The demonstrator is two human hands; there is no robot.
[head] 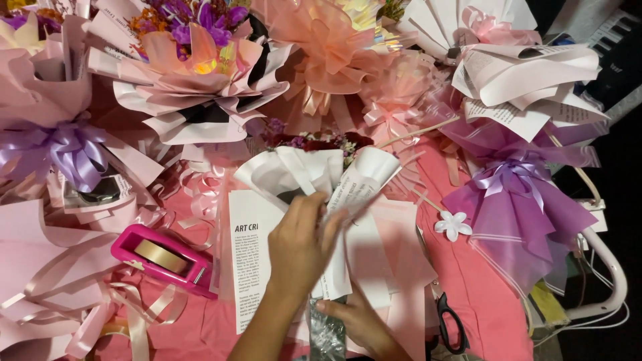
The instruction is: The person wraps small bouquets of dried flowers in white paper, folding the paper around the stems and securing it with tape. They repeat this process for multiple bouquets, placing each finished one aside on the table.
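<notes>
- Bouquet in progress (321, 177): long axis runs from the dark flower heads at the far end to the cellophane stem end near the body.
- Left hand (301, 244): on top, fingers curled narrow, pinching the printed white wrap just beyond the fingertips.
- Right hand (361, 321): under and nearer, fingers closed round the stem end (326, 331).
- Pink tape dispenser (164, 259): well left of the fingers.
- Scissors (451, 324): just right of the right hand.

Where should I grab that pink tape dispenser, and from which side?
Grip the pink tape dispenser across its two long sides, near the middle around the tape roll, coming from above. It lies flat on the pink cloth, angled with its cutter end at lower right, so keep off that end.
</notes>
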